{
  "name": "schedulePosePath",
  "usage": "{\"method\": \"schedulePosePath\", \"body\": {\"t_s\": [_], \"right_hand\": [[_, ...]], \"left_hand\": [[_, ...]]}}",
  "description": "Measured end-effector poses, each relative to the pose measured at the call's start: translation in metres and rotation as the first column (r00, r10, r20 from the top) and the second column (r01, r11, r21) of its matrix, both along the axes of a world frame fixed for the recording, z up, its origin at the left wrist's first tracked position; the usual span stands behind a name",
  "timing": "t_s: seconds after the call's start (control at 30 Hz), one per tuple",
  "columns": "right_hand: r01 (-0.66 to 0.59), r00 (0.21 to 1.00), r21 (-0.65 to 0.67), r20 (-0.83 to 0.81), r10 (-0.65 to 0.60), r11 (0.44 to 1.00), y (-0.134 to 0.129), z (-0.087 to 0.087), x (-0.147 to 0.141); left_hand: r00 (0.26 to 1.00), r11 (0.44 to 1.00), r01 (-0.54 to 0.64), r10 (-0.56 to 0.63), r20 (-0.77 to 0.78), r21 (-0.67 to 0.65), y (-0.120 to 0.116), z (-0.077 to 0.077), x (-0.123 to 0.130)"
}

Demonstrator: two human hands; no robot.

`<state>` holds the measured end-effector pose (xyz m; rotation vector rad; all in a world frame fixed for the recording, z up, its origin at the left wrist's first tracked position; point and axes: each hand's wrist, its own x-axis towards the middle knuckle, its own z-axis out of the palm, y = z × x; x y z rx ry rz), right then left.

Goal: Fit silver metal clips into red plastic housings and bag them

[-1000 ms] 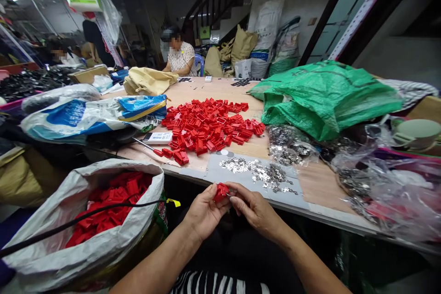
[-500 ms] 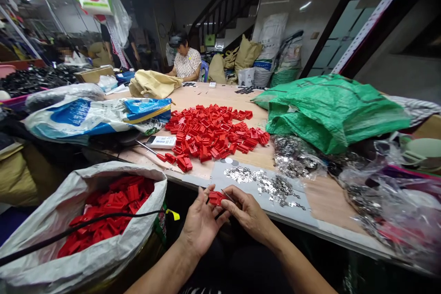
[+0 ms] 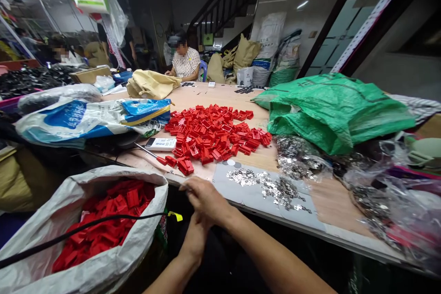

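My right hand [image 3: 206, 197] crosses over my left hand [image 3: 199, 223] just in front of the table's near edge. The right fingers curl together toward the left, and what they hold, if anything, is hidden. My left fingers are out of sight behind the right hand. A heap of red plastic pieces [image 3: 217, 133] lies on the table beyond the hands. Small silver metal plates [image 3: 272, 186] are spread on a grey mat [image 3: 223, 188] to the right. An open white sack [image 3: 148, 234] holding red pieces [image 3: 113, 211] stands at the left.
A green sack [image 3: 334, 110] and clear bags of metal parts [image 3: 299, 156] lie on the right. A screwdriver [image 3: 149, 152] and a white box [image 3: 161, 144] sit left of the heap. A black cord [image 3: 86, 226] crosses the sack. A person [image 3: 186, 59] sits across the table.
My right hand has moved left and over my left hand. The red piece and thin metal tool seen between my fingers are now hidden. The view has shifted slightly.
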<state>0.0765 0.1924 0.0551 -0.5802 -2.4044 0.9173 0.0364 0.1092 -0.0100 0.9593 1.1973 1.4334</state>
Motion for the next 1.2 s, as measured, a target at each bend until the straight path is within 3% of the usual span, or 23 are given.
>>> {"method": "schedulePosePath", "body": {"t_s": [0.1, 0.17, 0.23, 0.33, 0.43, 0.57, 0.7, 1.2], "right_hand": [[0.251, 0.929, 0.122, 0.247, -0.275, 0.960, 0.033, -0.014, 0.044], [0.351, 0.838, 0.223, 0.360, -0.411, 0.910, 0.057, -0.016, 0.075], [0.399, 0.779, 0.258, 0.411, -0.474, 0.880, 0.079, -0.014, 0.101], [0.425, 0.705, 0.291, 0.487, -0.515, 0.857, 0.105, -0.012, 0.126], [0.403, 0.671, 0.285, 0.555, -0.492, 0.870, 0.119, -0.013, 0.137], [0.367, 0.664, 0.243, 0.607, -0.436, 0.898, 0.127, -0.020, 0.137], [0.363, 0.678, 0.226, 0.602, -0.423, 0.904, 0.125, -0.025, 0.134], [0.284, 0.752, 0.273, 0.532, -0.390, 0.919, 0.086, -0.035, 0.143]], "left_hand": [[0.967, 0.997, -0.033, 0.050, -0.248, 0.070, 0.015, -0.004, -0.002], [0.850, 0.985, -0.033, 0.116, -0.513, 0.169, 0.029, -0.005, 0.004], [0.700, 0.974, 0.007, 0.158, -0.696, 0.229, 0.047, -0.006, 0.014], [0.495, 0.979, 0.049, 0.148, -0.856, 0.198, 0.075, -0.005, 0.030], [0.394, 0.992, 0.038, 0.096, -0.914, 0.120, 0.100, -0.003, 0.039], [0.375, 0.993, 0.079, 0.056, -0.925, 0.092, 0.122, -0.002, 0.041], [0.374, 0.983, 0.146, 0.046, -0.926, 0.108, 0.129, -0.002, 0.043], [0.444, 0.934, 0.227, 0.152, -0.883, 0.275, 0.099, -0.010, 0.053]]}}
